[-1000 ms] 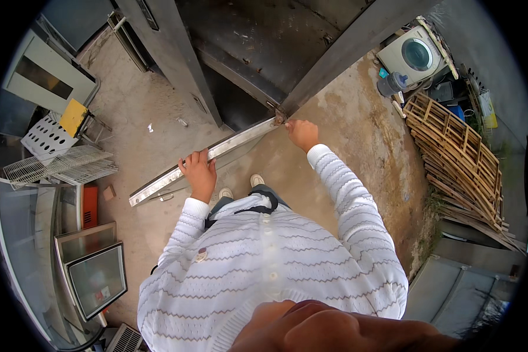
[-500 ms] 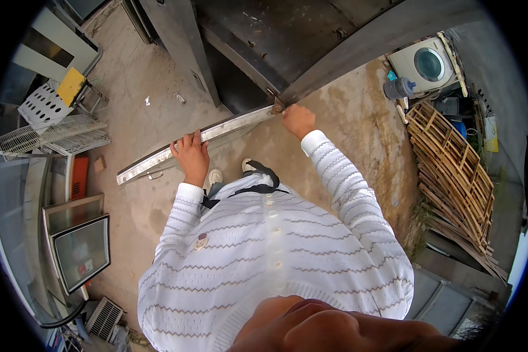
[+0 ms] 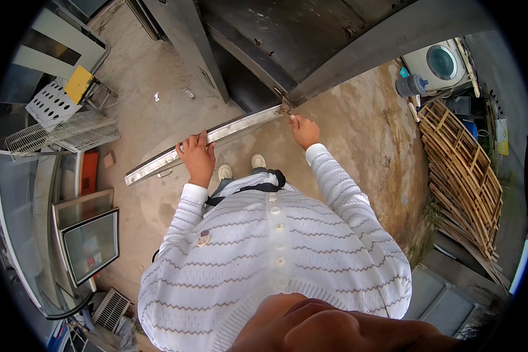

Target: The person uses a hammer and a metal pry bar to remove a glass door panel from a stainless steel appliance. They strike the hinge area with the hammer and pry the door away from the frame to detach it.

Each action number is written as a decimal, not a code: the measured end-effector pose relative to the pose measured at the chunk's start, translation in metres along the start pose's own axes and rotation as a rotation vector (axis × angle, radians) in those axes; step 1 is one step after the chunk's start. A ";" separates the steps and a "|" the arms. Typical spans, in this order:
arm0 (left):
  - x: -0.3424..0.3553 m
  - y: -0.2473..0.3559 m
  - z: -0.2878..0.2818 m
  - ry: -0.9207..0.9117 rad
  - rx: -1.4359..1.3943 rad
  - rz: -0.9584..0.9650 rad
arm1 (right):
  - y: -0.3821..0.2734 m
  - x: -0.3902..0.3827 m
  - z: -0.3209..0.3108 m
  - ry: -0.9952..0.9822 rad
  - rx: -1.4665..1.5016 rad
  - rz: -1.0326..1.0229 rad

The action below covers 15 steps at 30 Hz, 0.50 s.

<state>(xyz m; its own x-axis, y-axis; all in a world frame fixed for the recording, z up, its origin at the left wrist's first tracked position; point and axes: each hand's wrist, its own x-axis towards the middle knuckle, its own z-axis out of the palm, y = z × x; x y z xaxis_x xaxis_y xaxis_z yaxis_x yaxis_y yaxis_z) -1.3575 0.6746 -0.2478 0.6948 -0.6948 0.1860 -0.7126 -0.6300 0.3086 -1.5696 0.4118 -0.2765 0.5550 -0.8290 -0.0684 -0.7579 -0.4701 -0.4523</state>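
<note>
Door [image 3: 236,127] juts from the corner of the metal cabinet [image 3: 387,50]. Left hand [image 3: 198,159]: fingers slightly parted, over its top edge. Right hand [image 3: 305,130]: fingers curled beside the hinge [image 3: 285,108]. Can't tell either grip.

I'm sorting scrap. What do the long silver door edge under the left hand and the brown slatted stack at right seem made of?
The long silver door edge: likely metal, semi-glossy and scuffed, from its bright reflections and marks.
The brown slatted stack: apparently unpainted wood, from its matte, uneven strips.
</note>
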 end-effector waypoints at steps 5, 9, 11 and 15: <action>-0.002 -0.002 0.002 0.020 -0.004 0.007 | -0.033 0.016 -0.034 -0.072 -0.266 0.023; -0.002 -0.003 0.004 0.047 -0.032 0.014 | -0.047 0.020 -0.042 -0.128 -0.366 0.086; -0.005 -0.004 0.005 0.047 -0.041 0.014 | -0.046 0.017 -0.038 -0.078 -0.353 0.113; -0.004 -0.005 0.003 0.031 -0.029 0.012 | -0.027 0.007 -0.022 -0.045 -0.272 0.099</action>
<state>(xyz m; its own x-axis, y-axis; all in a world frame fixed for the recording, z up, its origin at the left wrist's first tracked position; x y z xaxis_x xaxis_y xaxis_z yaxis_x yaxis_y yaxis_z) -1.3571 0.6794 -0.2529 0.6892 -0.6908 0.2188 -0.7182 -0.6111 0.3327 -1.5525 0.4120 -0.2447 0.4840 -0.8634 -0.1424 -0.8697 -0.4567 -0.1872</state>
